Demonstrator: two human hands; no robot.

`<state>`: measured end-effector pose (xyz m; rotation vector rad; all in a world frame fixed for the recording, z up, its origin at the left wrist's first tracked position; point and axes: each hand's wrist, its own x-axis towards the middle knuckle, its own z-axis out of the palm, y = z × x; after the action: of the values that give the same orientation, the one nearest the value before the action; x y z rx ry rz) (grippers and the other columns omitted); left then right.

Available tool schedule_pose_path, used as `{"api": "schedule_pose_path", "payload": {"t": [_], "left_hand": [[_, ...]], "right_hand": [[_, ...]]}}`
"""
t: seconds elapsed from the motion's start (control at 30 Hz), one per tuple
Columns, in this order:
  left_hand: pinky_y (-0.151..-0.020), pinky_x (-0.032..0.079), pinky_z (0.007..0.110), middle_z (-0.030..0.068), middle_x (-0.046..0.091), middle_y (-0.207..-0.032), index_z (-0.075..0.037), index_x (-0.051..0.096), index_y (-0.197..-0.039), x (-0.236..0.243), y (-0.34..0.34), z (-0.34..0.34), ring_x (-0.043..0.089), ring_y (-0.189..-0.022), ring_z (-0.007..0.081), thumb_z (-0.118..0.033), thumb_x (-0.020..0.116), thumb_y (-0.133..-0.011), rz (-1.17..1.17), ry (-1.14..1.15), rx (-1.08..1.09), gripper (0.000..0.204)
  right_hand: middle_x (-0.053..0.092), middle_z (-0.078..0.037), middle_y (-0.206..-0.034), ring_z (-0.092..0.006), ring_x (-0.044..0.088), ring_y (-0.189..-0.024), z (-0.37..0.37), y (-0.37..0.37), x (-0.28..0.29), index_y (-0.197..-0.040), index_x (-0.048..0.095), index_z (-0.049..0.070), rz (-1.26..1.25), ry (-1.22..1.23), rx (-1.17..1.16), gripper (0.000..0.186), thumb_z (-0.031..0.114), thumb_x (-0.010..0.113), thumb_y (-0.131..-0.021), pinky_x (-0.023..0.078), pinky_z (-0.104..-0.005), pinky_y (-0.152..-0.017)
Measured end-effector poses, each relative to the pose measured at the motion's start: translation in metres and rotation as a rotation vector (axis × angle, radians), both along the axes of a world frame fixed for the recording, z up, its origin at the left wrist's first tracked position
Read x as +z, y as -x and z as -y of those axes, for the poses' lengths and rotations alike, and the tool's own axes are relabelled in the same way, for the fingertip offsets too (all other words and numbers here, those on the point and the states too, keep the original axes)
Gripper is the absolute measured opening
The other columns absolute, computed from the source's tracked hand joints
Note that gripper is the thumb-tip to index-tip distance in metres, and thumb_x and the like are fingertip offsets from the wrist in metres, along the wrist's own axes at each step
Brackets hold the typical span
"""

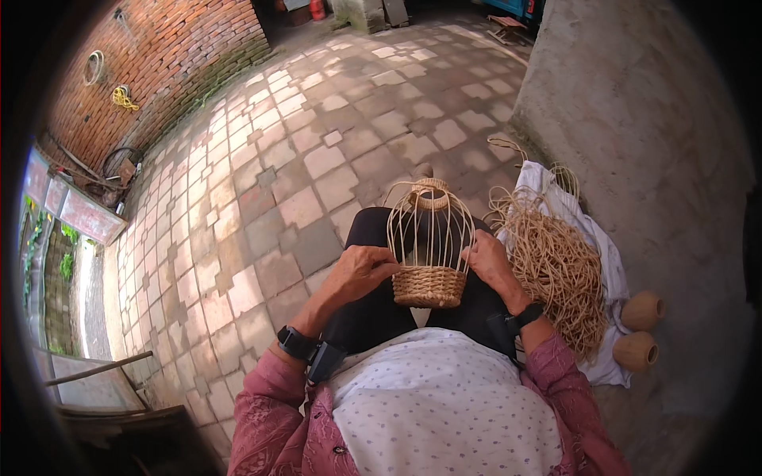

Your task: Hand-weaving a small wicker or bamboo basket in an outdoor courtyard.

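Between my knees stands a partly woven basket (430, 287) of tan cord or cane. Its near band is tightly woven, and bare upright strands run from it to a narrow woven ring (429, 190) at the far end. A rounded brown knob shows just beyond that ring. My left hand (369, 268) is closed at the left edge of the woven band, its fingertips pinching there. On the other side, my right hand (489, 259) has its fingers closed around a strand at the basket's right edge. The fingertips partly hide what each pinches.
To my right, a big tangled heap of tan cord (556, 278) lies on a white cloth (609, 262). Two small tan woven or turned vessels (636, 351) sit beside it, near a grey wall (635, 103). Paving tiles (262, 214) stretch ahead to a brick wall (171, 59).
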<state>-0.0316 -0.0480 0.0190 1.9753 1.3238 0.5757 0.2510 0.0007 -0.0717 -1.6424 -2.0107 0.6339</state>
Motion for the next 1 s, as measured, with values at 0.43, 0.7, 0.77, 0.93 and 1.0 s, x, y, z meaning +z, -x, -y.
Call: {"api": "schedule_pose_path", "payload": {"t": [0.43, 0.7, 0.77, 0.93, 1.0], "left_hand": [[-0.065, 0.048, 0.031, 0.0094, 0.062, -0.072, -0.007, 0.070, -0.089, -0.031, -0.011, -0.035, 0.058, -0.068, 0.0181, -0.025, 0.065, -0.083, 0.229, 0.121, 0.148, 0.020], [-0.080, 0.048, 0.039, 0.0113, 0.058, -0.096, -0.014, 0.073, -0.088, -0.031, -0.026, -0.034, 0.061, -0.091, 0.0298, -0.024, 0.065, -0.077, 0.005, -0.033, 0.216, 0.017], [-0.079, 0.049, 0.039, 0.0101, 0.057, -0.098, -0.014, 0.071, -0.088, -0.034, -0.031, -0.033, 0.061, -0.092, 0.0294, -0.018, 0.064, -0.074, 0.024, -0.046, 0.244, 0.016], [-0.077, 0.049, 0.040, 0.0109, 0.057, -0.098, -0.012, 0.065, -0.091, -0.019, -0.049, -0.025, 0.061, -0.088, 0.0302, -0.008, 0.060, -0.072, -0.051, -0.135, 0.336, 0.020], [-0.075, 0.050, 0.040, 0.0114, 0.056, -0.097, -0.011, 0.063, -0.093, -0.018, -0.052, -0.024, 0.061, -0.085, 0.0294, -0.005, 0.058, -0.072, -0.090, -0.177, 0.332, 0.022]], "right_hand": [[0.058, -0.020, -0.076, -0.0375, 0.060, -0.073, 0.004, -0.003, -0.011, -0.085, 0.050, -0.001, -0.069, -0.029, -0.031, 0.024, 0.015, 0.066, -0.078, 0.047, -0.0456, -0.064], [0.058, -0.020, -0.078, -0.0371, 0.060, -0.072, 0.006, 0.001, -0.006, -0.082, 0.049, -0.001, -0.109, -0.048, -0.034, 0.019, 0.011, 0.063, -0.077, 0.047, -0.0459, -0.064], [0.058, -0.020, -0.079, -0.0371, 0.059, -0.072, 0.006, 0.000, -0.010, -0.082, 0.048, -0.001, -0.131, -0.049, -0.036, 0.018, 0.010, 0.062, -0.077, 0.047, -0.0460, -0.064], [0.057, -0.021, -0.079, -0.0390, 0.058, -0.072, 0.005, 0.002, -0.010, -0.084, 0.048, -0.002, -0.105, -0.064, -0.059, 0.018, 0.009, 0.061, -0.077, 0.046, -0.0469, -0.065], [0.057, -0.021, -0.079, -0.0396, 0.058, -0.073, 0.006, 0.002, -0.009, -0.084, 0.048, -0.002, -0.099, -0.058, -0.065, 0.019, 0.010, 0.061, -0.077, 0.046, -0.0471, -0.065]]}}
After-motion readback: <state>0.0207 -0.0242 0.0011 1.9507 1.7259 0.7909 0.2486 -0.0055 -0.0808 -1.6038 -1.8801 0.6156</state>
